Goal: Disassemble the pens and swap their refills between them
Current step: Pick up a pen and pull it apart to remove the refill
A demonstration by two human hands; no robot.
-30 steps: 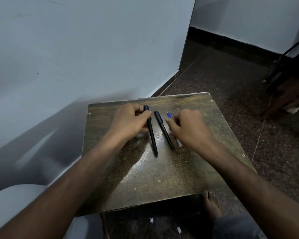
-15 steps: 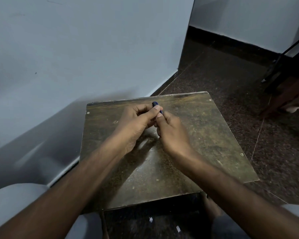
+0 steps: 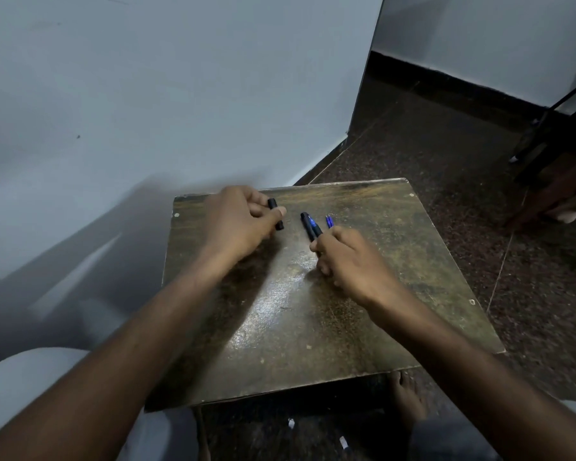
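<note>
No text, label, brand, number or sign can be read anywhere (the lighting is dim and the frame slightly blurred). A blue patch is seen on the pen (image 3: 311, 225) just beyond the right hand's fingers (image 3: 326, 242), but no lettering can be made out.

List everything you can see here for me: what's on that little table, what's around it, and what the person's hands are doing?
Black cap piece: one, black, far left of the table, pinched by the left hand.
Pen bodies: what look like two, black with blue, mid-table, near ends under the right hand.
Blue refills: what look like two tips, blue, just right of the pen bodies.
Table: one, worn brown-gold.
Wall: pale grey-blue, left and behind.
Floor: dark speckled.
Paper scraps: two, white, on the floor under the table.
Foot: one, bare, under the table's near edge.
Left hand: holds the cap piece.
Right hand: curled over the pen bodies.
</note>
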